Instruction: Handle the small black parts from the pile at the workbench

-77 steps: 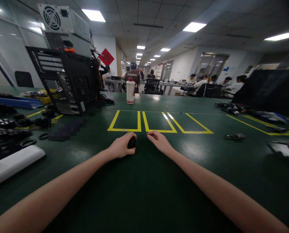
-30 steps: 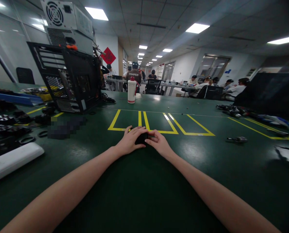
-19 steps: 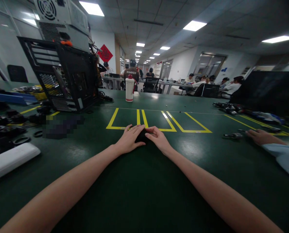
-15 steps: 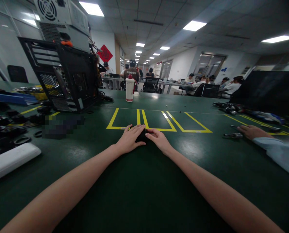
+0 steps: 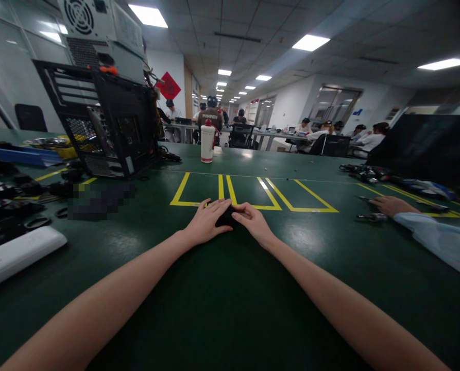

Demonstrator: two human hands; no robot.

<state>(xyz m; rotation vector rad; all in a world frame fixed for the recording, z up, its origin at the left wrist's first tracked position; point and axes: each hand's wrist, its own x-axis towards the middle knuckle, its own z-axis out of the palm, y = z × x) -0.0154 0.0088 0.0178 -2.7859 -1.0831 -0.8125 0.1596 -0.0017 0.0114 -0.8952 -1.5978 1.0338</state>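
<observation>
The bare left hand [image 5: 207, 222] curves around a small, black, rounded object [image 5: 223, 216], fingers over the top and thumb along the near side, probably to steady it at the smooth dark-green tabletop [image 5: 230, 309]. The bare right hand [image 5: 253, 221] has thumb and fingers drawn narrow at its right edge — gripping or merely touching, I cannot tell. It sits by the flat yellow tape outlines [image 5: 303, 209], central, so both hands reach it.
</observation>
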